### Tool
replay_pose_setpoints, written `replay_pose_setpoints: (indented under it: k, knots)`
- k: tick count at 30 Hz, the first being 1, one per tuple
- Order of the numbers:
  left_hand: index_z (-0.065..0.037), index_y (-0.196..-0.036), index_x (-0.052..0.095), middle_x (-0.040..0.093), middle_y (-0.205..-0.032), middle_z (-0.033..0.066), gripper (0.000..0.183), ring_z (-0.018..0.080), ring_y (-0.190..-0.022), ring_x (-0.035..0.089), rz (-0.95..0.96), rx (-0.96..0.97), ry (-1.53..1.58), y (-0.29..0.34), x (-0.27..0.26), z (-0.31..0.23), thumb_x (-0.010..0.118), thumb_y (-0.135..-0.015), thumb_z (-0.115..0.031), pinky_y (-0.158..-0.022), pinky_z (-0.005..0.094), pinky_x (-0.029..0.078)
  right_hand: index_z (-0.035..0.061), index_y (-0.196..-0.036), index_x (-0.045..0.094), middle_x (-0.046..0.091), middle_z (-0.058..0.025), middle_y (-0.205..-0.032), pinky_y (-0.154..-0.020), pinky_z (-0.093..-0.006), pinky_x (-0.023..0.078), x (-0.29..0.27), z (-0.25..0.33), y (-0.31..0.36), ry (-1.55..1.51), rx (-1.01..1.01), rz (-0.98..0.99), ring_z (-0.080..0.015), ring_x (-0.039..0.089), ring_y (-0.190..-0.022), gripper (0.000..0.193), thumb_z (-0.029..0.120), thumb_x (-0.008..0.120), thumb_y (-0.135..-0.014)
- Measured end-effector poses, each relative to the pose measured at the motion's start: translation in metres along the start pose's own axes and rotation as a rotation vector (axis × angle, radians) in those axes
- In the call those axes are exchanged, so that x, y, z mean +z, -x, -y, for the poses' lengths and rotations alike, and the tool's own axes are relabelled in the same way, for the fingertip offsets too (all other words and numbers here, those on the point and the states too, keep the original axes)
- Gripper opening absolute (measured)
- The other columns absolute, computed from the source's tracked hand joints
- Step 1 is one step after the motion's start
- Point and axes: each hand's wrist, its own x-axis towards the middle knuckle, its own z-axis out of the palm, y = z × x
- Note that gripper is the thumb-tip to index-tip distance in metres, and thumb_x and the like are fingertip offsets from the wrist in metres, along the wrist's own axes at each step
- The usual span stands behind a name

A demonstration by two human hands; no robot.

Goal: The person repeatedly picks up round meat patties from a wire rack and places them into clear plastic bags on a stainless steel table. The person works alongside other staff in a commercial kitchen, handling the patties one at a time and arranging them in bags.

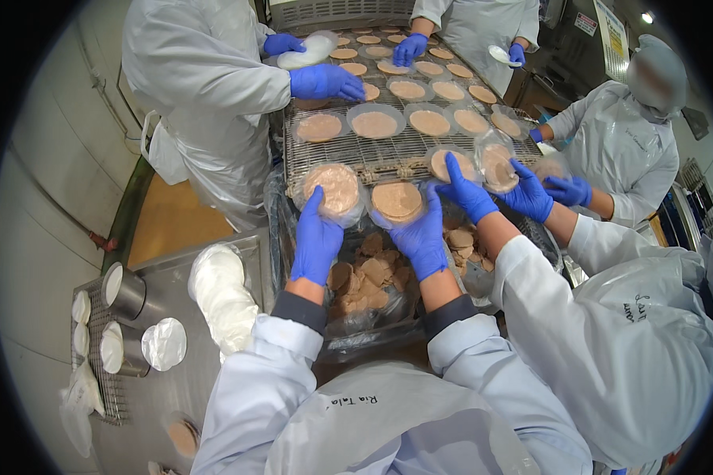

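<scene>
My left hand [318,244], in a blue glove, grips a round pinkish-beige patty [333,188] on a clear paper disc, thumb over its near edge. To its right, my right hand [421,241] holds a stack of similar patties [397,201] on paper, its fingers partly blurred. Both are raised at the near end of a wire-mesh conveyor belt [337,161]. Below them, a lined bin [348,344] contains loose patties and broken pieces [368,277]. Rows of patties on paper discs [374,123] lie on the belt.
A co-worker's gloved hands [471,190] hold patties close on my right. Other co-workers reach over the belt from the far left [325,81], far side and right [566,190]. At left, a metal table [178,388] bears paper stacks [223,297] and metal cylinders [124,291].
</scene>
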Motion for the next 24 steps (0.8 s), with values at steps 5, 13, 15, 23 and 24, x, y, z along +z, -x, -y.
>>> replay_pose_setpoints:
  k: [5,13,15,23,24]
  knots:
    - [0.0,-0.125,0.034,0.039,-0.128,0.0181,0.045,0.0313,-0.117,0.04,-0.053,-0.027,-0.094,0.048,-0.041,-0.016,0.045,-0.089,-0.025,-0.099,0.0482,0.031,0.0082,-0.12,0.041,0.045,-0.0128,-0.122,-0.09,-0.0471,0.038,0.023,-0.003,0.025,0.187,-0.052,-0.022,-0.0289,0.045,-0.11,0.047,0.036,0.049,-0.083]
    - [-0.001,-0.123,0.036,0.048,-0.118,0.0143,0.044,0.0254,-0.102,0.054,0.068,-0.101,0.104,0.084,0.004,-0.04,0.046,-0.089,-0.027,-0.086,0.0386,0.047,0.005,-0.119,0.049,0.041,-0.0139,-0.129,-0.102,-0.0358,0.023,0.055,-0.063,0.055,1.91,-0.783,0.53,-0.0238,0.028,-0.126,0.045,0.023,0.059,-0.079]
    - [-0.001,-0.124,0.035,0.046,-0.121,0.0158,0.045,0.0279,-0.104,0.052,-0.013,-0.073,-0.122,0.087,-0.011,-0.043,0.047,-0.088,-0.025,-0.086,0.0394,0.047,0.0047,-0.113,0.055,0.042,-0.0138,-0.129,-0.102,-0.0331,0.023,0.054,-0.077,0.063,1.819,-0.523,0.592,-0.0223,0.03,-0.125,0.037,0.021,0.059,-0.08]
    - [0.0,-0.122,0.038,0.043,-0.123,0.0185,0.046,0.0316,-0.11,0.047,-0.148,-0.14,-0.011,0.061,-0.076,-0.016,0.048,-0.088,-0.029,-0.092,0.0501,0.04,0.0036,-0.12,0.046,0.046,-0.0115,-0.125,-0.098,-0.0341,0.029,0.02,-0.033,0.027,0.747,-0.213,0.099,-0.022,0.039,-0.119,0.042,0.029,0.047,-0.087]
    - [-0.001,-0.122,0.038,0.043,-0.123,0.0184,0.047,0.0316,-0.111,0.046,-0.079,-0.139,-0.021,0.059,-0.068,-0.016,0.047,-0.088,-0.032,-0.093,0.0501,0.039,0.004,-0.123,0.041,0.045,-0.0125,-0.125,-0.098,-0.0355,0.029,0.01,-0.025,0.028,0.622,-0.178,-0.027,-0.0231,0.038,-0.12,0.046,0.031,0.047,-0.087]
